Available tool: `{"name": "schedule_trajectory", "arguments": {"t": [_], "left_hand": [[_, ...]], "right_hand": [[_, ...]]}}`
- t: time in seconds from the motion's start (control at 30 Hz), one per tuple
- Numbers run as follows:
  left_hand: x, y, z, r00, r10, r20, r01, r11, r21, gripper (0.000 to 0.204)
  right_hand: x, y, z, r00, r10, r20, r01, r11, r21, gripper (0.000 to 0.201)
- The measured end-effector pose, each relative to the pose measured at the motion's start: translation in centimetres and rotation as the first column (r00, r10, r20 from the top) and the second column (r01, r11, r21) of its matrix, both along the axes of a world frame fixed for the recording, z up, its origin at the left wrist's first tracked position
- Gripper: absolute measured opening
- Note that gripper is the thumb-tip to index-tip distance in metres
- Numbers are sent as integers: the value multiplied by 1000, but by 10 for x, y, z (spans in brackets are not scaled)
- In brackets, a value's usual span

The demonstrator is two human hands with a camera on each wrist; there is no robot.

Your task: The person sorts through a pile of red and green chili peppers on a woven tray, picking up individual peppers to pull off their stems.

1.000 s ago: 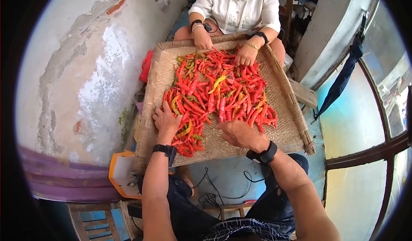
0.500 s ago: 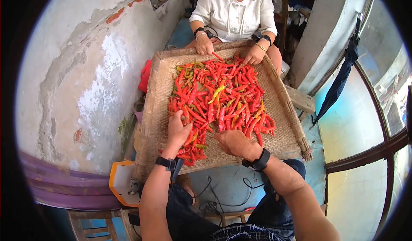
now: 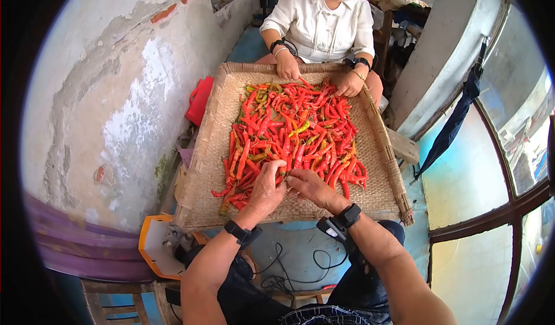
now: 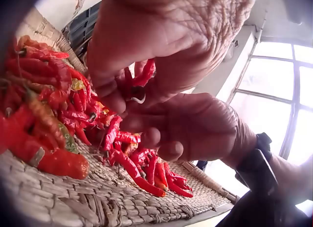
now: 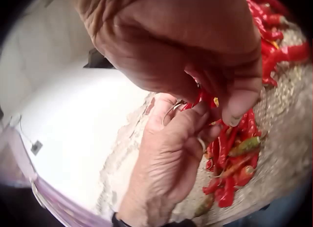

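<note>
Red chili peppers (image 3: 332, 114), some greenish or yellow, cover the middle of a woven tray (image 3: 378, 151). Over the near part of the pile, my left hand (image 3: 266, 192) grips a red pepper (image 4: 144, 74) between thumb and fingers; a pale, curved stem end shows there in the left wrist view. My right hand (image 3: 315, 187) meets it from the right, with bent fingers by the left fingertips. The right wrist view has the left hand (image 5: 166, 161) below the right hand (image 5: 181, 46); whether the right fingertips pinch anything is hidden.
Across the tray a person in a white shirt (image 3: 324, 27) has both hands at its far side. A red bag (image 3: 200, 100) lies by the left wall, and a folded umbrella (image 3: 457, 114) hangs at the right. Black cables (image 3: 289, 281) trail below the tray.
My left hand has moved right from the pile's left side to meet my right hand, and now holds a pepper. My right hand stays near the pile's front edge.
</note>
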State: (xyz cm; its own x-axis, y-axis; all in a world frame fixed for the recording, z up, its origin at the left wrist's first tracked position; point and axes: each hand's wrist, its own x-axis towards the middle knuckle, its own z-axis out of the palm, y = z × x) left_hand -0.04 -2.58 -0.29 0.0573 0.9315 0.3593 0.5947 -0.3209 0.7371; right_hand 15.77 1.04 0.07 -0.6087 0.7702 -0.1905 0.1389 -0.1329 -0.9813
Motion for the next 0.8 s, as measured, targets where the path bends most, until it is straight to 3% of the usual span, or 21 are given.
{"name": "schedule_trajectory", "arguments": {"t": [0.03,0.1,0.23,0.43,0.63,0.7,0.77,0.8], "left_hand": [[0,1,-1,999,-5,36,4,1000,24,43],[1,2,-1,997,-9,73,6,999,47,42],[2,1,-1,989,-68,132,67,998,15,38],[1,2,0,979,-78,191,94,993,-74,40],[2,1,-1,978,-145,149,154,987,-54,42],[1,2,-5,982,-138,132,148,986,-70,40],[-3,9,-21,925,-91,368,186,955,-231,30],[-1,9,-19,933,-57,356,137,969,-205,22]], "right_hand": [[0,0,1,1000,1,2,-1,1000,2,26],[0,0,3,982,-111,-150,77,974,-215,38],[-1,-1,3,985,-144,-97,128,979,-156,38],[-3,3,-6,972,-200,-125,160,949,-271,35],[-3,4,-6,961,-261,-91,241,953,-183,22],[-4,6,-12,968,-248,-25,247,968,-33,20],[-5,4,-14,973,-228,-19,229,973,30,20],[-5,3,-14,978,-210,-12,210,973,94,20]]}}
